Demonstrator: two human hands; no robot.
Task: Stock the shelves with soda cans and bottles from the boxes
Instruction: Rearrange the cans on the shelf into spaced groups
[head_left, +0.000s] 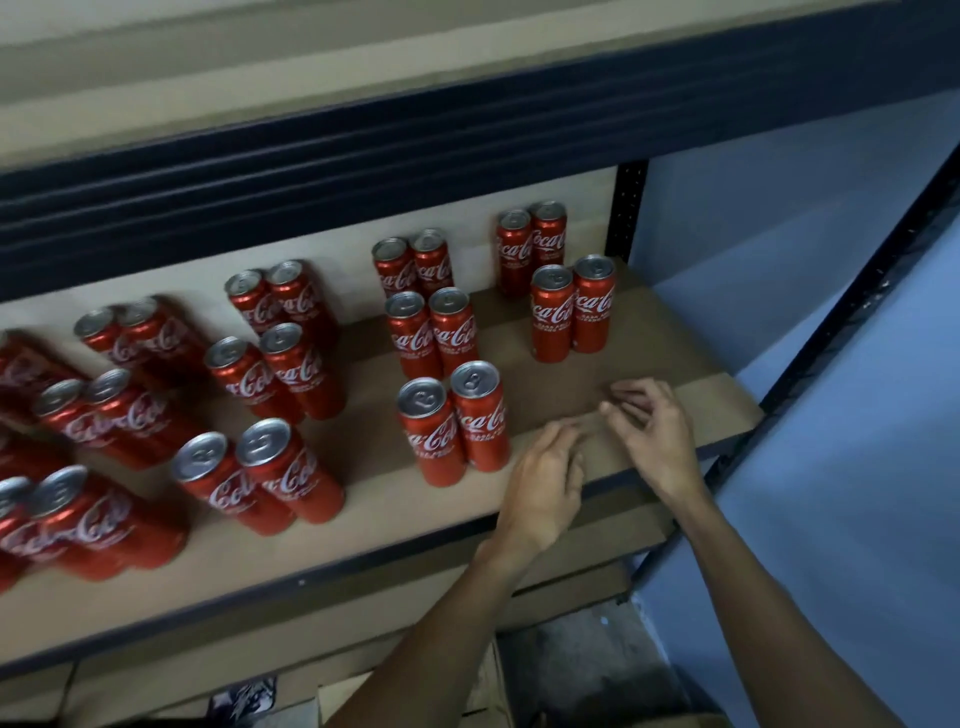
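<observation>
Cans (434, 436) paired, rightmost files six and four; left hand (545, 480), right hand (655, 434) empty.

Well to the left of the fingers (563, 434) of the left hand (543, 483), the outermost cans (10, 514) are cut by the picture's edge and smeared by blur. Beyond the fingers (631, 400) of the right hand (657, 439), the small print under the logo on the nearest can (592, 306) is too small to read. Both palms face away, unseen. Below the fingers, a cardboard box (298, 696) is partly hidden by the left forearm (441, 623) and cropped at the bottom edge.
</observation>
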